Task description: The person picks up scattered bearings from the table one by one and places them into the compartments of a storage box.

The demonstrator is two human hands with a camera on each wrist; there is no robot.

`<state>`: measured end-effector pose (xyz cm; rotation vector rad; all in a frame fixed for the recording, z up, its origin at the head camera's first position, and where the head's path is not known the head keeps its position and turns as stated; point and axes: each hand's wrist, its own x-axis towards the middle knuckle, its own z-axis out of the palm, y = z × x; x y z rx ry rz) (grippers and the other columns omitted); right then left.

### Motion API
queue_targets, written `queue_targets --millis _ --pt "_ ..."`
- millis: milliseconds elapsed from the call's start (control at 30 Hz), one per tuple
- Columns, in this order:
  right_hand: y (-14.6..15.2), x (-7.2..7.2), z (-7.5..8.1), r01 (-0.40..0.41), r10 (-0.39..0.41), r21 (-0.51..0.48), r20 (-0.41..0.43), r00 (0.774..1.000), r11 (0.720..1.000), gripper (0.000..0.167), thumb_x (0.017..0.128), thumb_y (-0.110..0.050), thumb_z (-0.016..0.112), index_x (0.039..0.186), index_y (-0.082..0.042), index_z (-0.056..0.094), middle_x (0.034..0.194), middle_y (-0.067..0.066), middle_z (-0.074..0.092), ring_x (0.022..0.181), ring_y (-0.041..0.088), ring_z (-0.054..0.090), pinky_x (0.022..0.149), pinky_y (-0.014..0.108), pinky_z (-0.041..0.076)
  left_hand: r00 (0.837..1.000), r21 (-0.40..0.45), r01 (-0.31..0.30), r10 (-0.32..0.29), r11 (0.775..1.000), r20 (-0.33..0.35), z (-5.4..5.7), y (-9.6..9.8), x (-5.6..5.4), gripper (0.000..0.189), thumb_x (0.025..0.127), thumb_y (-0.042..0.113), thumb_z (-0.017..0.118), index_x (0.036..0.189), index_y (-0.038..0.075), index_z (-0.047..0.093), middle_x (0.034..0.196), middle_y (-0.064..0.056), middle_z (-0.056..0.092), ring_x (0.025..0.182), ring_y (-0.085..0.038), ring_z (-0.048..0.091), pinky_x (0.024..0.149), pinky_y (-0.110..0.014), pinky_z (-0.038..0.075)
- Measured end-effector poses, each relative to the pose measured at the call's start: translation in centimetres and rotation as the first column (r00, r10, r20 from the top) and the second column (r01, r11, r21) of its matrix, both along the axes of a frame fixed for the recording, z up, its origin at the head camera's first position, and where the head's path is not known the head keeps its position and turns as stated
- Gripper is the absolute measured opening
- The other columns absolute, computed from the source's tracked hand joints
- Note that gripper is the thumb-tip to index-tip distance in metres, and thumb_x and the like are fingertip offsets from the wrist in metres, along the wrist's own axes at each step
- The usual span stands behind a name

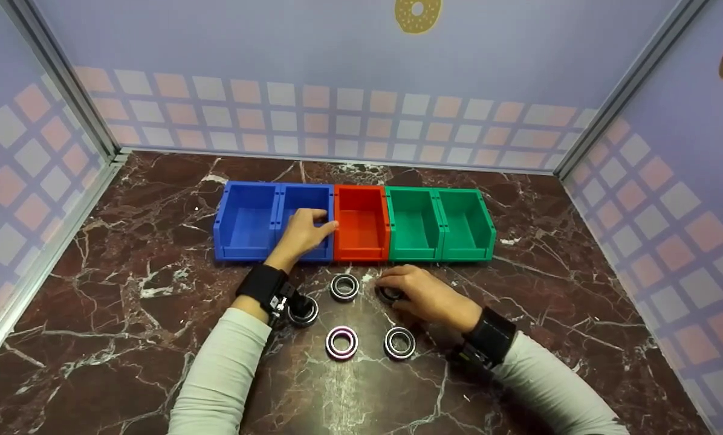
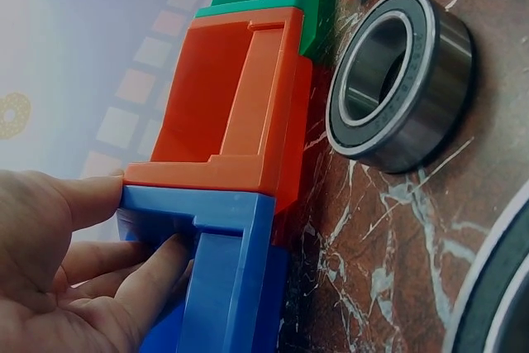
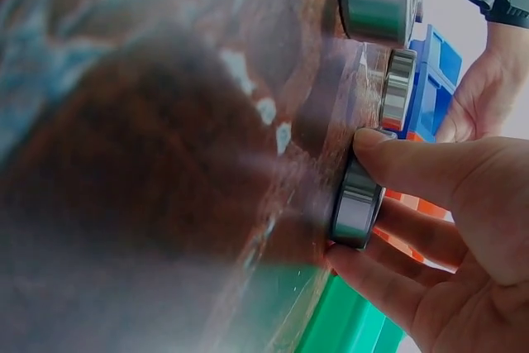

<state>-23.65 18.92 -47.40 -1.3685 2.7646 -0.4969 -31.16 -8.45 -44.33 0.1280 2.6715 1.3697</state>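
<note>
My left hand [image 1: 304,232] reaches into the second blue bin [image 2: 227,287]. Its thumb rests on the rim beside the red bin [image 1: 361,232] and its fingers are inside the blue wall, so it grips that side. With thumb and fingers on opposite sides, my right hand [image 1: 431,296] holds a ball bearing [image 3: 357,204] at the table surface, in front of the green bins. Close by lie a dark-sealed bearing [image 1: 344,298], another bearing [image 1: 314,315] partly hidden by the left wrist camera, a bearing with a purplish ring [image 1: 342,357] and a grey-faced bearing [image 1: 400,356].
The bins stand joined in a row: a blue bin [image 1: 246,252] at the left end, two green bins [image 1: 416,254] at the right. Beneath is a dark red marbled tabletop [image 1: 126,338]. Patterned panels [image 1: 349,72] close off the back and both sides.
</note>
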Motion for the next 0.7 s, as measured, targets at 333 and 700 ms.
queue_targets --millis 333,700 --pt "0.1 0.1 0.4 0.011 -0.011 -0.005 -0.014 1.000 1.000 0.048 0.082 -0.002 0.076 0.127 -0.013 0.067 0.125 0.009 0.067 0.118 0.026 0.061 0.104 0.041 0.051 1.000 0.008 -0.002 0.002 1.000 0.008 -0.1 0.0 -0.1 0.057 0.097 0.029 0.062 0.142 -0.004 0.048 0.149 -0.022 0.048 0.143 -0.034 0.040 0.120 -0.044 0.035" --pt "0.4 0.0 1.8 0.004 -0.011 -0.075 -0.097 0.995 0.997 0.044 0.075 0.008 0.070 0.116 -0.008 0.071 0.114 0.008 0.069 0.108 0.025 0.065 0.098 0.039 0.055 1.000 0.025 0.014 -0.013 1.000 -0.023 -0.1 -0.1 0.0 0.056 0.097 0.026 0.062 0.141 -0.006 0.049 0.147 -0.024 0.049 0.142 -0.036 0.042 0.119 -0.045 0.037"
